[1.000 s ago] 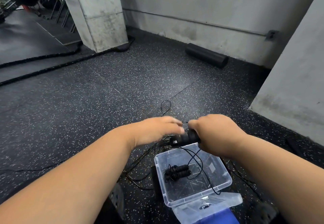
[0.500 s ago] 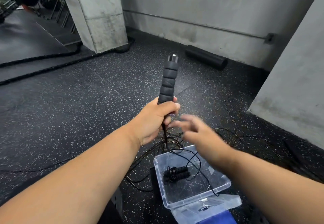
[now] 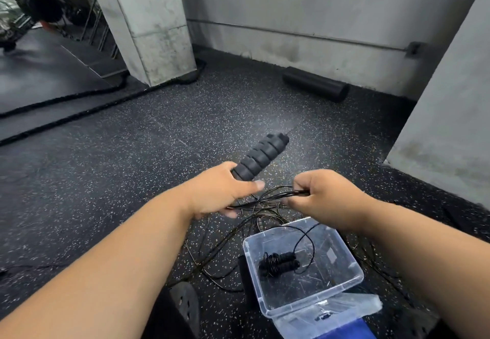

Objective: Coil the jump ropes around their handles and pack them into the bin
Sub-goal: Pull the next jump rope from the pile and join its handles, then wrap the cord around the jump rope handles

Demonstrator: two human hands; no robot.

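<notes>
The left hand (image 3: 221, 193) grips the lower end of a black ribbed foam handle (image 3: 261, 159), fingers and thumb curled round it, so that the handle tilts up and away to the right over the speckled rubber floor (image 3: 132, 169). Just beside it, the right hand (image 3: 328, 198) pinches a bunch of thin black cord strands (image 3: 278, 195) between curled fingers and thumb; the strands run nearly level from that pinch across to the underside of the left hand. Below both hands more of the loose cord (image 3: 220, 243) lies in tangled loops on the floor, and one strand drapes over the far rim and into a clear plastic bin (image 3: 352, 279) that stands on the floor near the right forearm. Inside the bin rests a coiled jump rope (image 3: 278, 261), its cord wound round the pair of dark handles (the winding sits toward their left end). A clear lid (image 3: 344, 315) lies against the bin's near edge, with something blue (image 3: 342, 332) under it that cannot be identified. Farther off, a black foam roller (image 3: 315, 84) lies along the base of the grey wall (image 3: 318, 7), a concrete pillar (image 3: 148, 20) stands at the upper left, and a thick battle rope (image 3: 79, 105) trails across the floor from its foot.
</notes>
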